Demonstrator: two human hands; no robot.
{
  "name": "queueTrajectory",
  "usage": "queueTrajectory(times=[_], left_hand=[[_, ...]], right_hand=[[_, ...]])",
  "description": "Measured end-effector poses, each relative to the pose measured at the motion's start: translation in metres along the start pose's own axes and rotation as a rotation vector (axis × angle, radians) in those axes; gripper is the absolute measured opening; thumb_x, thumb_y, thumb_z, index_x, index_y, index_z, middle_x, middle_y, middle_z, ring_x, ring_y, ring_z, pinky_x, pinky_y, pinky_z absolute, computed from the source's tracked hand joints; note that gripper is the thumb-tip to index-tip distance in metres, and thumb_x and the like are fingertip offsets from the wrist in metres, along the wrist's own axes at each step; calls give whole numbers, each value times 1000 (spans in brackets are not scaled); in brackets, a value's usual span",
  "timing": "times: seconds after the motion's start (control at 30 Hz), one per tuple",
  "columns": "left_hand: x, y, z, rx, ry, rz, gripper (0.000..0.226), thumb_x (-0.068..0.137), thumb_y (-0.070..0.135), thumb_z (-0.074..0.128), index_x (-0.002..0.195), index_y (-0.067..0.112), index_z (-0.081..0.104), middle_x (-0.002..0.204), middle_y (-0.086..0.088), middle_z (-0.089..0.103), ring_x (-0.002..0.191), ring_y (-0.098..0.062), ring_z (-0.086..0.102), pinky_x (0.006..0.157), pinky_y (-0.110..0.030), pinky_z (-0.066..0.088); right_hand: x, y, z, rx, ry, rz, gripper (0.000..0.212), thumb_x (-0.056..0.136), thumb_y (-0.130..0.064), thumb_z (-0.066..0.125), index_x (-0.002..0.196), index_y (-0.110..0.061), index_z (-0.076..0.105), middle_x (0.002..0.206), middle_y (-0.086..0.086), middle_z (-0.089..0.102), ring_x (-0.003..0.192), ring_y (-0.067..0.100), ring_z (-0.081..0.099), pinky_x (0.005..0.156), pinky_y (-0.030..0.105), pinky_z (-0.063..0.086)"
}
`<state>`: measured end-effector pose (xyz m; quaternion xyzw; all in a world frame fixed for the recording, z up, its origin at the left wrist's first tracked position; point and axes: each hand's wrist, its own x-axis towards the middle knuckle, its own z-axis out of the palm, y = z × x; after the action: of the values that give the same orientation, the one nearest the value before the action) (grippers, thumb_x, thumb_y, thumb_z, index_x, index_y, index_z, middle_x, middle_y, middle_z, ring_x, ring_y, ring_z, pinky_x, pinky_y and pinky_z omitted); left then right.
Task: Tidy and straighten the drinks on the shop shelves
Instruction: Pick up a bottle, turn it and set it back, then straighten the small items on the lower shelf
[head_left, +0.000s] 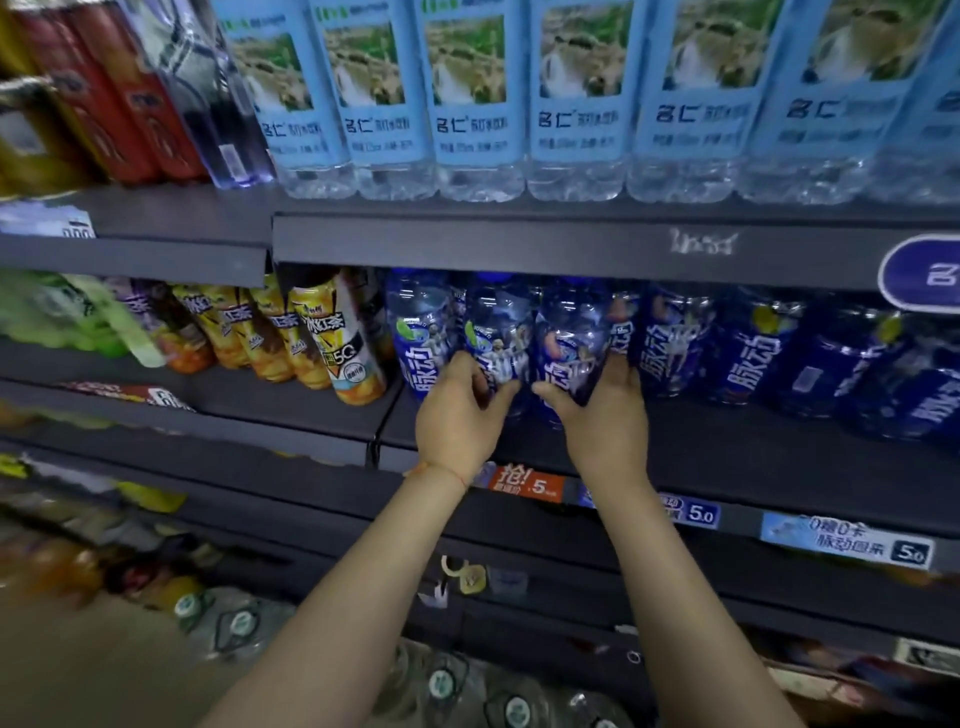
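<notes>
Left hand (460, 415) gripping one upright dark-blue plastic drink bottle (496, 343), right hand (602, 410) gripping its neighbour (569, 338); both set back from the dark shelf (727, 441) front edge, directly ahead.

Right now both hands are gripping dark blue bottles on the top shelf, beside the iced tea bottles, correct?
Not quite. The left hand and right hand grip dark blue bottles on the middle shelf, not the top one; the top shelf holds light blue water bottles. The iced tea bottles do stand beside them. The head view shows this.
</notes>
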<state>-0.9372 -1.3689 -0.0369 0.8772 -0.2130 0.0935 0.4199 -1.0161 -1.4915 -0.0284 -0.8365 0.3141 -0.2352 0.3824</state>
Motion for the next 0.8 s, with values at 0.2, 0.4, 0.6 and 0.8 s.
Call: queueTrajectory(times=[0.2, 0.4, 0.6, 0.8], left_hand=[[-10, -10, -21, -82, -226, 16, 20, 88, 28, 66, 104, 23, 55, 98, 7, 62, 85, -14, 63, 74, -34, 53], [-29, -59, -108, -230, -310, 35, 8, 93, 23, 63, 97, 30, 64, 91, 13, 67, 85, -6, 63, 78, -30, 53], [-56, -182, -253, -302, -296, -90, 12, 97, 27, 59, 90, 33, 67, 90, 11, 70, 85, -9, 66, 81, -38, 57], [-90, -339, -396, -368, -70, -298, 10, 96, 16, 59, 98, 15, 69, 90, -4, 72, 81, -17, 69, 77, -38, 58]], right_hand=[[-42, -7, 15, 126, 105, 7, 78, 88, -5, 68, 152, -5, 22, 144, 19, 33, 103, 34, 62, 77, 30, 51], [-98, -68, 55, 115, 158, -115, 25, 92, -12, 60, 116, -12, 59, 111, 5, 61, 86, 21, 61, 65, 28, 44], [-187, -176, 168, 73, -129, -282, 11, 96, -18, 57, 92, -16, 67, 79, -4, 66, 74, 14, 61, 67, 34, 47], [-274, -279, 317, 37, -432, -415, 17, 97, -17, 56, 84, -13, 65, 67, -3, 61, 60, 4, 54, 54, 16, 38]])
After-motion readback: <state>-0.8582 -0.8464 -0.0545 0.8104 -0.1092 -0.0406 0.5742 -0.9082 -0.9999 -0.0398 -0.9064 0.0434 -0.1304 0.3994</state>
